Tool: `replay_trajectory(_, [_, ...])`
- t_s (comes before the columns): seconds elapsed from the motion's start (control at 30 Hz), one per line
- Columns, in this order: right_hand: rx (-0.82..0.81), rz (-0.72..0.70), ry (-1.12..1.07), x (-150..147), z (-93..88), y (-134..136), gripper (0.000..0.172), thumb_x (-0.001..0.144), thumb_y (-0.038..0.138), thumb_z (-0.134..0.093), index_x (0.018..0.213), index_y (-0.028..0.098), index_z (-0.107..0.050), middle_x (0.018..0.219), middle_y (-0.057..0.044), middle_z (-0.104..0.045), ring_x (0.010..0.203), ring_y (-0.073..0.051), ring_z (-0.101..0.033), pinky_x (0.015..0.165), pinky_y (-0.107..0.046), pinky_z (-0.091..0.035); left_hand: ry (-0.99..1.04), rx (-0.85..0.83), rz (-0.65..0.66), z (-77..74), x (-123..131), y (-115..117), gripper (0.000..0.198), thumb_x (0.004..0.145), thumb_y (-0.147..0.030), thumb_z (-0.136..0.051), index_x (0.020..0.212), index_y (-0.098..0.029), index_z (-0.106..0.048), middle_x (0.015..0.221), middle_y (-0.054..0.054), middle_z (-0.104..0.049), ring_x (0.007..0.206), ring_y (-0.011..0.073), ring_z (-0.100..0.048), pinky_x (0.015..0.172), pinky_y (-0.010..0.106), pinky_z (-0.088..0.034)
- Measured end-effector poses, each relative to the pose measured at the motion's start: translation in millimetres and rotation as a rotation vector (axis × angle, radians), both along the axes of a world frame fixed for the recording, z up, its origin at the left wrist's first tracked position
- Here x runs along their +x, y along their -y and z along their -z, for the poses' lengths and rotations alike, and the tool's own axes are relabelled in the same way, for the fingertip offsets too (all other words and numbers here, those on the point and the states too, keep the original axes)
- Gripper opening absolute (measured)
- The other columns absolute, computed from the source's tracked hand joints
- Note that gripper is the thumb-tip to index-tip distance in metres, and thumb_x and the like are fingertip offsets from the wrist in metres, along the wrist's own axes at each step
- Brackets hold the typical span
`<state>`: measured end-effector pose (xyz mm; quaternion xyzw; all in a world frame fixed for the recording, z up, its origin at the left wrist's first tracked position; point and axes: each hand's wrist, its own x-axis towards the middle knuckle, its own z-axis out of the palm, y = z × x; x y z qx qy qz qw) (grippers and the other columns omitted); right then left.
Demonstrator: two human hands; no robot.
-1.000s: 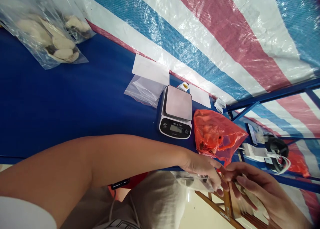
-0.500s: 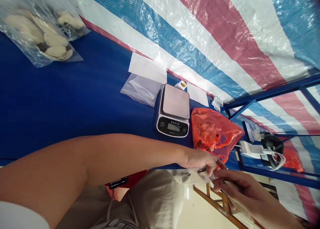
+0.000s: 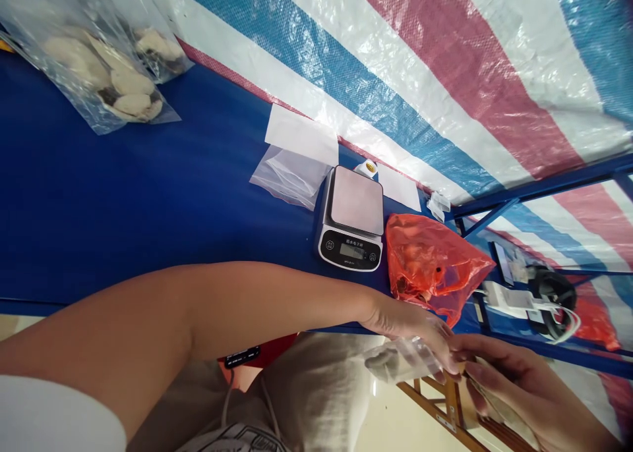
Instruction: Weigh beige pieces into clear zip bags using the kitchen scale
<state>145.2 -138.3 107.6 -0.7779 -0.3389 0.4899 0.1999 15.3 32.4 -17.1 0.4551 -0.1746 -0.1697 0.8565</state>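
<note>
My left hand (image 3: 420, 323) reaches across to the right, past the table's front edge, with closed fingers on a small clear plastic bag (image 3: 408, 358). A greyish piece (image 3: 382, 365) shows in the bag's hanging end. Meeting it at the fingertips is my right hand (image 3: 527, 379), curled around a pale greyish piece (image 3: 502, 409), partly hidden by the fingers; its kind is unclear. Just behind the hands lies a red plastic bag (image 3: 420, 251) with lumpy contents. A white digital scale (image 3: 356, 205) with a bare weighing plate stands left of it.
Clear bags of pale mushroom-like pieces (image 3: 131, 89) lie at the far left. Empty zip bags (image 3: 289, 175) and white paper (image 3: 301, 134) rest beside the scale. A power strip (image 3: 509, 300) with cables and a phone (image 3: 502, 262) sit rightward. Below is a wooden stool (image 3: 445, 409).
Both hands have shifted slightly right and down together. More of the clear bag now shows below my left hand. The view has also moved a little.
</note>
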Motion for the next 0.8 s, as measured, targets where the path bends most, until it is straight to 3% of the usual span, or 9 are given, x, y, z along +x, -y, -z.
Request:
replay_trajectory(0.17, [0.060, 0.048, -0.060, -3, 5.6, -1, 0.029, 0.091, 0.049, -0.079, 0.107, 0.026, -0.084, 0.077, -0.006, -0.071, 0.054, -0.013, -0.060, 0.049, -0.023, -0.051, -0.090, -0.051, 0.017, -1.5, -2, -2, 0.057, 0.053, -0.016, -0.088, 0.104, -0.022, -0.061, 0.096, -0.002, -0.069, 0.093, 0.0181, -0.070, 0.106, 0.043, -0.050])
replay_trajectory(0.3, [0.061, 0.040, -0.058, -8, 6.1, -4, 0.029, 0.091, 0.051, -0.078, 0.103, 0.025, -0.083, 0.078, -0.007, -0.070, 0.054, -0.013, -0.059, 0.048, -0.023, -0.050, -0.152, -0.096, 0.040, 2.2, 2, -1, 0.067, 0.048, -0.006, -0.087, 0.108, -0.022, -0.060, 0.096, -0.004, -0.071, 0.088, 0.0144, -0.071, 0.104, 0.038, -0.049])
replay_trajectory(0.43, [0.056, 0.076, -0.084, -10, 3.6, -4, 0.029, 0.090, 0.051, -0.080, 0.099, 0.024, -0.081, 0.080, -0.007, -0.070, 0.053, -0.012, -0.057, 0.046, -0.022, -0.047, -0.131, -0.112, 0.020, 5.0, 5, 1, 0.060, 0.048, -0.006, -0.087, 0.101, -0.021, -0.063, 0.091, -0.005, -0.070, 0.089, 0.0135, -0.071, 0.099, 0.034, -0.049])
replay_trajectory(0.53, [0.100, 0.214, -0.029, -11, 4.0, -3, 0.032, 0.086, 0.052, -0.082, 0.099, 0.023, -0.079, 0.076, -0.006, -0.068, 0.051, -0.010, -0.053, 0.043, -0.019, -0.041, -0.134, -0.101, 0.007, 5.4, 4, 2, 0.057, 0.049, -0.008, -0.087, 0.100, -0.021, -0.063, 0.089, -0.005, -0.071, 0.088, 0.0130, -0.070, 0.100, 0.034, -0.049])
replay_trajectory(0.67, [0.245, 0.395, 0.129, -13, 13.6, -8, 0.042, 0.077, 0.056, -0.089, 0.097, 0.022, -0.075, 0.068, -0.003, -0.063, 0.053, -0.011, -0.052, 0.045, -0.018, -0.040, -0.199, -0.107, 0.024, 4.4, 3, 4, 0.068, 0.042, -0.008, -0.088, 0.104, -0.023, -0.063, 0.087, -0.005, -0.074, 0.086, 0.0146, -0.071, 0.103, 0.038, -0.050])
replay_trajectory(0.8, [0.269, 0.366, 0.247, -17, 24.6, -20, 0.045, 0.084, 0.063, -0.081, 0.100, 0.022, -0.073, 0.062, 0.000, -0.059, 0.052, -0.012, -0.050, 0.046, -0.022, -0.043, -0.176, -0.076, 0.046, 4.0, 1, 6, 0.063, 0.046, -0.010, -0.087, 0.104, -0.023, -0.065, 0.090, -0.006, -0.073, 0.089, 0.0144, -0.070, 0.104, 0.038, -0.050])
